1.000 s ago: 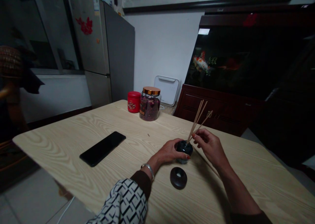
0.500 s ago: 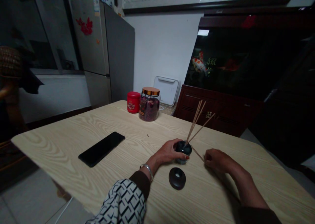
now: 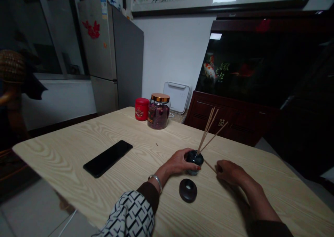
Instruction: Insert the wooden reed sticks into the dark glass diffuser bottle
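Head view: small dark bottle (image 3: 195, 157) is upright on the desk (image 3: 146, 152), left hand (image 3: 180, 161) wrapped around its side, thumb in front. Thin sticks (image 3: 205, 133) lean out of the neck. Right hand (image 3: 231, 171) is low, fingers curled at a loose stick (image 3: 209, 166) beside the bottle; can't tell if it's pinched. Dark ring (image 3: 188, 195) with a center hole lies just in front of the bottle.

Handling guess: bottle looks like glass: rigid, smooth, maybe slippery, breakable, tippy if knocked. Hold around the body, below the neck. Sticks look very light, stiff, snappable; fingertip pinch mid-length, no bending.
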`<action>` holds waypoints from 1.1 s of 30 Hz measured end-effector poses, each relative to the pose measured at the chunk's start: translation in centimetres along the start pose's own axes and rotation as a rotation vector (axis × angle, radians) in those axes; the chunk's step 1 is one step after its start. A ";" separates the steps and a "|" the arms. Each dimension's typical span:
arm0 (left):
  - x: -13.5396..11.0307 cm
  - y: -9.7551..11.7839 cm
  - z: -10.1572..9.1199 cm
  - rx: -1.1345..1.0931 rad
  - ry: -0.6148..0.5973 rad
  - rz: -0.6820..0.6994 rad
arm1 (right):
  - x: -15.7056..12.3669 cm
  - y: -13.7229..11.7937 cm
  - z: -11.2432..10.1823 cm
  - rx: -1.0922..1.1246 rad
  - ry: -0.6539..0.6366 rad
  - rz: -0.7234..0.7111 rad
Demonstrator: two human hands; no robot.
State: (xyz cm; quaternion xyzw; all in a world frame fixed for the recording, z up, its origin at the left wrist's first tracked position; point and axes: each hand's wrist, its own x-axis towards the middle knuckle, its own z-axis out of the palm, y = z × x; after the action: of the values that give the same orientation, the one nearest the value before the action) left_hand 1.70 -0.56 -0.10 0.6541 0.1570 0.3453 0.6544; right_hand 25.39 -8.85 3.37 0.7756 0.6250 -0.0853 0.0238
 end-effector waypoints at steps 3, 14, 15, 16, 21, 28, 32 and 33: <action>-0.1 0.2 0.1 -0.005 0.003 -0.005 | 0.1 0.0 0.0 0.035 0.006 -0.005; 0.0 -0.1 -0.1 -0.006 -0.001 -0.009 | -0.1 0.3 -1.4 0.202 0.094 -0.110; 0.1 -0.2 -0.1 -0.006 0.003 -0.007 | -0.3 0.1 -2.0 0.281 0.128 -0.145; 0.1 -0.3 -0.1 -0.005 0.006 -0.004 | -0.6 -0.2 -2.7 0.397 0.169 -0.181; 0.2 -0.6 -0.2 0.018 0.008 0.006 | -2.6 -2.3 -6.3 1.144 0.449 -0.186; 0.2 -0.7 -0.2 -0.032 -0.012 -0.005 | -3.4 -4.4 -7.4 1.596 0.811 -0.070; 0.1 -0.5 -0.2 0.012 -0.002 0.002 | -2.6 -4.7 -6.7 1.533 0.925 -0.063; 0.1 -0.4 -0.2 0.021 -0.004 0.004 | -2.5 -4.7 -6.5 1.514 0.942 -0.077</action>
State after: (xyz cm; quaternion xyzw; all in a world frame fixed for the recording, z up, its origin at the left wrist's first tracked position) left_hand 1.73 -0.31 -0.52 0.6620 0.1579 0.3436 0.6472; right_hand 20.96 -9.27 10.52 0.5166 0.3717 -0.1484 -0.7569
